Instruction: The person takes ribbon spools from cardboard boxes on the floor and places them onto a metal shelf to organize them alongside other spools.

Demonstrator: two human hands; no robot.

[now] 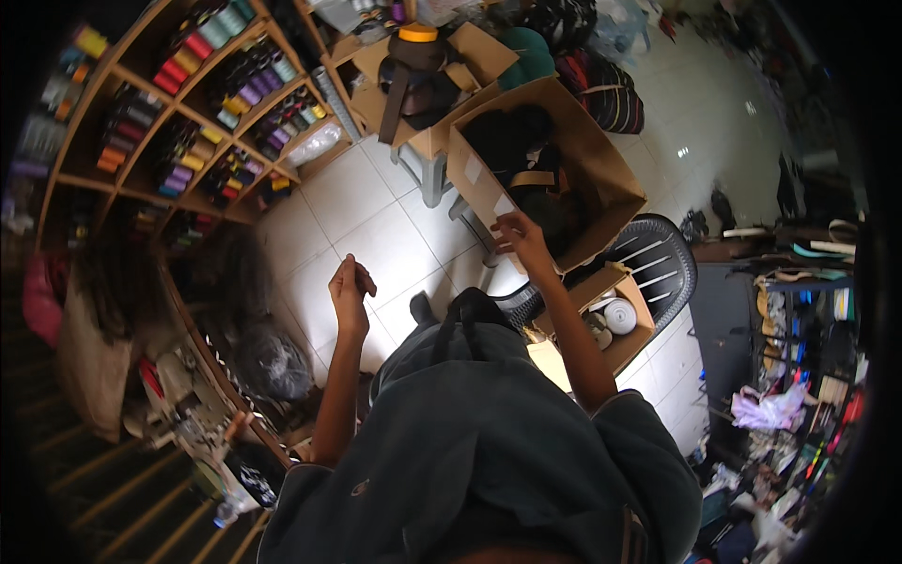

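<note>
My left hand (351, 287) hangs over the tiled floor with its fingers pinched together. Whatever they may hold is too small or hidden to make out. Beside the near left wall of a large cardboard box (615, 183), my right hand (522, 242) has its fingers loosely bent and apart, with nothing seen in them. I cannot tell whether it touches that wall. Dark bundled material (507, 132) fills part of the box. Below it, a smaller cardboard box (636, 350) with a white roll (618, 316) sits on a black slatted chair (672, 258), near my right forearm.
Wooden shelves (117, 70) of coloured thread cones stand at the left. Another open box (484, 52) holding dark rolls and an orange-yellow roll is at the back. A plastic-wrapped bundle (272, 359) lies left of my left forearm. Cluttered racks (808, 310) line the right, beside tiled floor (376, 226).
</note>
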